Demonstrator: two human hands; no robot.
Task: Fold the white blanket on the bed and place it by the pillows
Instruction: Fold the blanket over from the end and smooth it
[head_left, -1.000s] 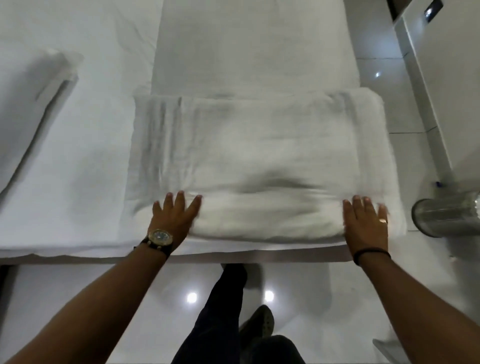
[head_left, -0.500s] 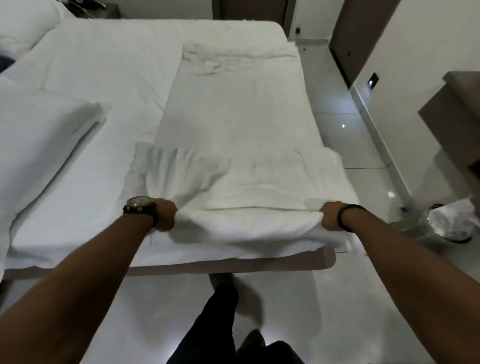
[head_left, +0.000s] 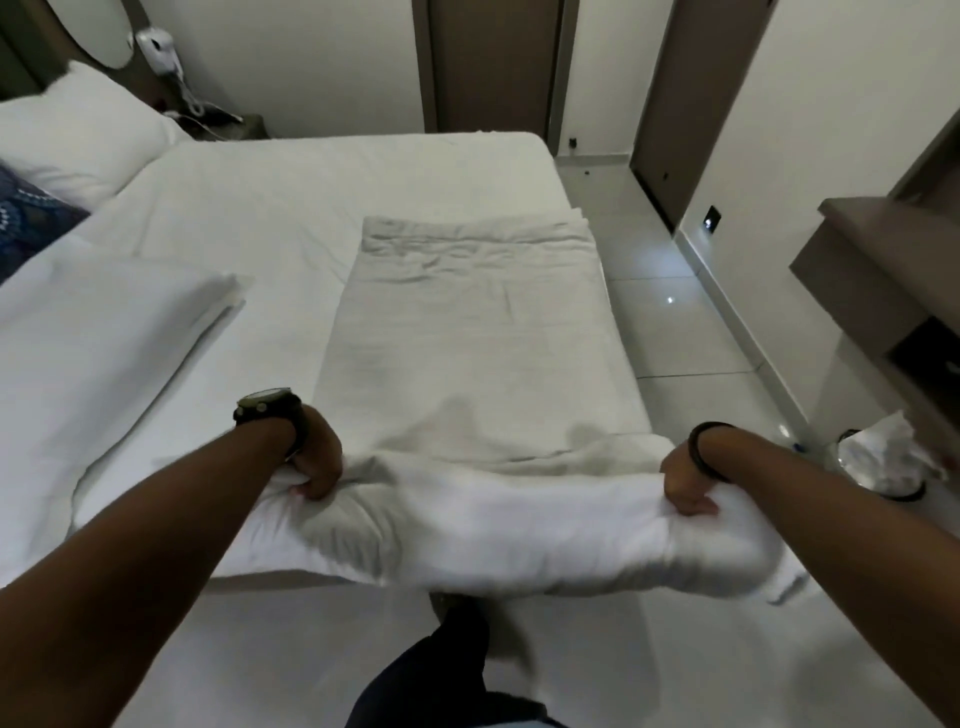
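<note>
The white blanket (head_left: 467, 332) lies as a long folded strip down the right side of the bed (head_left: 249, 208), its near end bunched and lifted over the bed's front edge. My left hand (head_left: 314, 460) grips the near left corner of the blanket, fingers curled under it. My right hand (head_left: 685, 480) grips the near right corner, which hangs past the mattress over the floor. White pillows (head_left: 78, 130) sit at the far left by the headboard, and another white pillow (head_left: 88, 338) lies flat at the near left.
A dark blue patterned cushion (head_left: 31, 218) shows at the left edge. A bin with a white liner (head_left: 878, 462) stands on the tiled floor (head_left: 691, 332) to the right, below a brown desk (head_left: 872, 270). Dark doors (head_left: 493, 67) line the far wall. My leg (head_left: 431, 670) is at the bottom.
Both hands went from pressing flat on the folded blanket to gripping its near corners and lifting the near end off the mattress toward me. The camera tilted up to show the room.
</note>
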